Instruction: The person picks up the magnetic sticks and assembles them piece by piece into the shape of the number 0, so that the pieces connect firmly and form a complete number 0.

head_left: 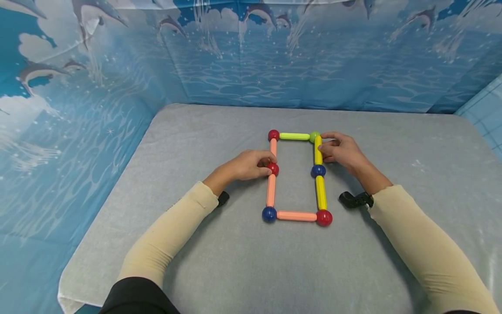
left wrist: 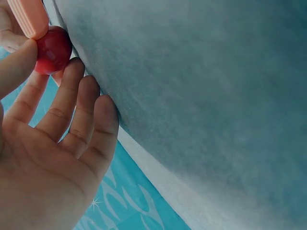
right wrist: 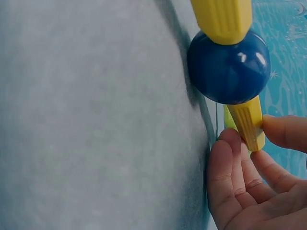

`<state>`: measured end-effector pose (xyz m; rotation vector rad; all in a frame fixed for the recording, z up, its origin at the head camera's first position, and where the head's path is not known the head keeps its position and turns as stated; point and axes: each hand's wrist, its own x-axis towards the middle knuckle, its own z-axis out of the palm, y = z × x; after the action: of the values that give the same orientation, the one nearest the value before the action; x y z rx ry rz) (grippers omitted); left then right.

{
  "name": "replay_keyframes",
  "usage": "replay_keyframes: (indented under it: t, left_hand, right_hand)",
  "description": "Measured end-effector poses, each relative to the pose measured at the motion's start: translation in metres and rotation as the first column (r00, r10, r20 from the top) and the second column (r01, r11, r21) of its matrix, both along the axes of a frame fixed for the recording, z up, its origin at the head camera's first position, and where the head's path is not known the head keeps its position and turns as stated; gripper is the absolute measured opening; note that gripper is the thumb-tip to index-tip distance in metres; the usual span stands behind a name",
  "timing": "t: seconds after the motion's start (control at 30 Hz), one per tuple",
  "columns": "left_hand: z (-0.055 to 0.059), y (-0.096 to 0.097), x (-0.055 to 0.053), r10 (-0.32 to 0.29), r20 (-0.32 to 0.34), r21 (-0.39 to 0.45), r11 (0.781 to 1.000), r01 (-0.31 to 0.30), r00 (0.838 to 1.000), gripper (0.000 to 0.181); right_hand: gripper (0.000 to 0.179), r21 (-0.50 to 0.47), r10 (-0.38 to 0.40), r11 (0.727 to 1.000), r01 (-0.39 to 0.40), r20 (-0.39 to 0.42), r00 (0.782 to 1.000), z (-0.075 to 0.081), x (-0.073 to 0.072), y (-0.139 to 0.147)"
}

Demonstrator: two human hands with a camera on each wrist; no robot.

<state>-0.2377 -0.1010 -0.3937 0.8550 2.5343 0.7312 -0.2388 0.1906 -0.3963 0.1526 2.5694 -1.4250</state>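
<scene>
Rods and balls form a closed rectangle lying on the grey cloth. On its left side, my left hand pinches the middle red ball between thumb and fingers, where two salmon rods meet. Across from it, my right hand holds the upper yellow rod between thumb and fingertips, close to the green ball. A blue ball joins that rod to the lower yellow rod. At the top, a lime rod runs from the far red ball to the green ball.
The near side has a blue ball, a salmon rod and a red ball. Grey cloth covers the table. Behind and to the left hangs a blue dolphin-print curtain. A black strap is on the right wrist.
</scene>
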Motion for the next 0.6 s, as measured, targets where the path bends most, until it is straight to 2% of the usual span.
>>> replay_keyframes:
  t: [0.4, 0.6]
  left_hand:
    - [-0.0011, -0.0002, 0.0005, -0.016, -0.016, -0.006, 1.0, 0.016, 1.0, 0.032]
    - [0.0004, -0.001, 0.0004, -0.014, -0.003, 0.001, 1.0, 0.014, 1.0, 0.033]
  right_hand:
    - [0.057, 0.014, 0.007, 1.0, -0.007, 0.014, 1.0, -0.0017, -0.0008, 0.0012]
    - [0.057, 0.014, 0.006, 1.0, -0.006, 0.021, 1.0, -0.001, -0.0009, 0.0]
